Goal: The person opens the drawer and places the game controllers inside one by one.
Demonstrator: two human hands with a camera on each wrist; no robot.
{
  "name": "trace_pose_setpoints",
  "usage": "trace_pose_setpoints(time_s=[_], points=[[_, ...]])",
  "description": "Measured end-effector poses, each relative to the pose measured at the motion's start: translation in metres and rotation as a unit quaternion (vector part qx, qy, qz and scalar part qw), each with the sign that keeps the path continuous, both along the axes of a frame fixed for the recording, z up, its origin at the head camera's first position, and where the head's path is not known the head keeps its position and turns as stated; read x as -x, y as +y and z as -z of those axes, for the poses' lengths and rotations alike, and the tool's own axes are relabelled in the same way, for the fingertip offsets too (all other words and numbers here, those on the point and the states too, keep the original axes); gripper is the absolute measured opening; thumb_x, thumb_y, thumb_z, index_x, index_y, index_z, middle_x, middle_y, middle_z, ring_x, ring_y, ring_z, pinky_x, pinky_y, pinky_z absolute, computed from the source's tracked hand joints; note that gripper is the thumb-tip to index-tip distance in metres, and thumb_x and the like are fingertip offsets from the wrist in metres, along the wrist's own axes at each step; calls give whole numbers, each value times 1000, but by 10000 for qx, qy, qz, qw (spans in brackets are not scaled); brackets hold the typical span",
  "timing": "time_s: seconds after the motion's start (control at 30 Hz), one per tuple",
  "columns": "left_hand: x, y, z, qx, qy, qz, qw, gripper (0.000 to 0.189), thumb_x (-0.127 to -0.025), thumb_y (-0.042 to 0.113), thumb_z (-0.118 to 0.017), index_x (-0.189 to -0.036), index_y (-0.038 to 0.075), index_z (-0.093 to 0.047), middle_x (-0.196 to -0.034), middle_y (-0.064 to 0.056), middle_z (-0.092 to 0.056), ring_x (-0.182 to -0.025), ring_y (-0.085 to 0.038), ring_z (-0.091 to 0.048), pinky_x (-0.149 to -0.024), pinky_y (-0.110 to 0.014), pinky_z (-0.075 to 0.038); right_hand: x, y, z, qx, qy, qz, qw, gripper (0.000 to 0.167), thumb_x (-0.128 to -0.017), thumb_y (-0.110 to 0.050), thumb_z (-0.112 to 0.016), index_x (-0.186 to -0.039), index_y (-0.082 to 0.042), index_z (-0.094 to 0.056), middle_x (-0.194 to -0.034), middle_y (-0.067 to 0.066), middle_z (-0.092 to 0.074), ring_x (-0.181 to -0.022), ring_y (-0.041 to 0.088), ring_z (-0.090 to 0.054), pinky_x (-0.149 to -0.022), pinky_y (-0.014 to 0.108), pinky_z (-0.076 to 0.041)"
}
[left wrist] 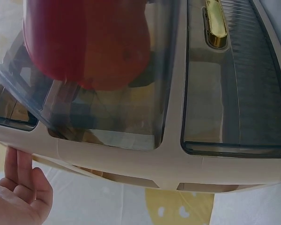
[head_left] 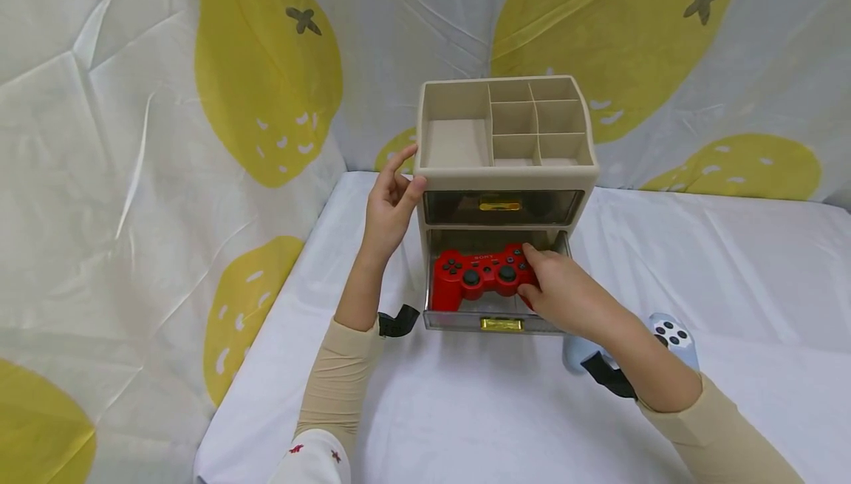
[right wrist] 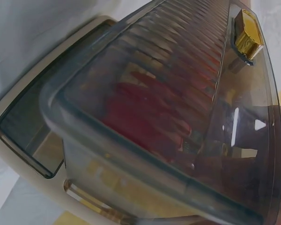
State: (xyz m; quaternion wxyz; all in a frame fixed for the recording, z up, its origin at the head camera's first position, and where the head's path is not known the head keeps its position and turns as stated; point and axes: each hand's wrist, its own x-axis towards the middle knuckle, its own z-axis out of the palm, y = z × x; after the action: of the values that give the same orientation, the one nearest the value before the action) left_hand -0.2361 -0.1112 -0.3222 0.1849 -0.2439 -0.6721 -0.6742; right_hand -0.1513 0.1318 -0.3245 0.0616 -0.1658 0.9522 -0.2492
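Note:
A beige desktop organizer (head_left: 508, 174) has its clear lower drawer (head_left: 452, 320) pulled out. A red game controller (head_left: 456, 288) lies in this drawer, buttons upward. With thumb and fingers, my right hand (head_left: 575, 295) grips the controller's right end. My left hand (head_left: 391, 214) rests against the organizer's left side near the top, index finger and thumb extended. In the left wrist view, the fingertips of that hand (left wrist: 23, 187) touch the beige frame. Through the drawer's clear wall, the right wrist view shows the red controller (right wrist: 145, 117) blurred.
A light blue game controller (head_left: 673, 336) lies on the white cloth (head_left: 479, 410) at right, partly hidden by my right forearm. The organizer's dark upper drawer (head_left: 452, 208) is closed. Open compartments (head_left: 459, 140) top it. A lemon-print curtain (head_left: 412, 26) hangs behind and at left.

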Motion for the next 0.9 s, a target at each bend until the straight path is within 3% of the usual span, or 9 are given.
trace_pose_setpoints(time_s=[0.23,0.4,0.5,0.57,0.67,0.77,0.9], points=[[-7,1,-6,-23,2,26,10000,84,-84,55,-64,-139,-6,-44,-74,-2,-45,-66,-9,-42,-61,-23,-35,-6,-1,0,111,143,124,9998,59,-91,-5,-67,-138,18,-38,-130,31,-52,-103,39,-57,-83,47,-53],[-6,0,-6,-27,-27,27,10000,85,-84,55,-64,-139,-6,-44,-74,-3,-45,-66,-9,-42,-61,-23,-35,-23,5,-2,564,575,610,9949,57,-92,-16,-68,-138,8,-46,-133,27,-53,-118,43,-52,-88,54,-49],[-6,1,-6,-29,3,24,10000,84,-84,54,-63,-139,-6,-45,-73,-2,-44,-64,-8,-41,-60,-23,-34,-36,11,0,1045,1052,926,9846,46,-92,-19,-70,-132,0,-56,-120,18,-61,-108,35,-58,-84,50,-52],[-6,1,-7,-22,42,1,10000,83,-84,53,-63,-138,-6,-46,-72,-2,-44,-63,-8,-40,-60,-23,-34,-42,15,5,1277,1431,997,9764,35,-90,-17,-72,-122,-3,-63,-106,10,-63,-95,25,-59,-77,39,-54],[-6,1,-7,-29,44,-21,10000,82,-84,53,-63,-138,-6,-45,-72,-1,-43,-63,-8,-39,-60,-23,-33,-51,18,12,1511,1826,1031,9660,21,-87,-11,-75,-106,-5,-69,-89,0,-58,-82,13,-52,-66,24,-47],[-7,1,-7,-53,16,-11,10000,83,-84,54,-64,-138,-6,-45,-71,0,-43,-62,-9,-39,-60,-23,-33,-61,18,19,1820,1986,1072,9570,15,-84,-6,-77,-97,-7,-69,-80,-4,-54,-74,9,-49,-59,18,-41],[-4,1,-3,-83,19,10,10000,84,-84,55,-64,-139,-6,-44,-71,2,-44,-63,-9,-40,-60,-23,-33,-73,16,27,2212,1933,1035,9502,12,-82,-2,-77,-89,-10,-70,-74,-9,-58,-64,7,-51,-54,17,-43]])
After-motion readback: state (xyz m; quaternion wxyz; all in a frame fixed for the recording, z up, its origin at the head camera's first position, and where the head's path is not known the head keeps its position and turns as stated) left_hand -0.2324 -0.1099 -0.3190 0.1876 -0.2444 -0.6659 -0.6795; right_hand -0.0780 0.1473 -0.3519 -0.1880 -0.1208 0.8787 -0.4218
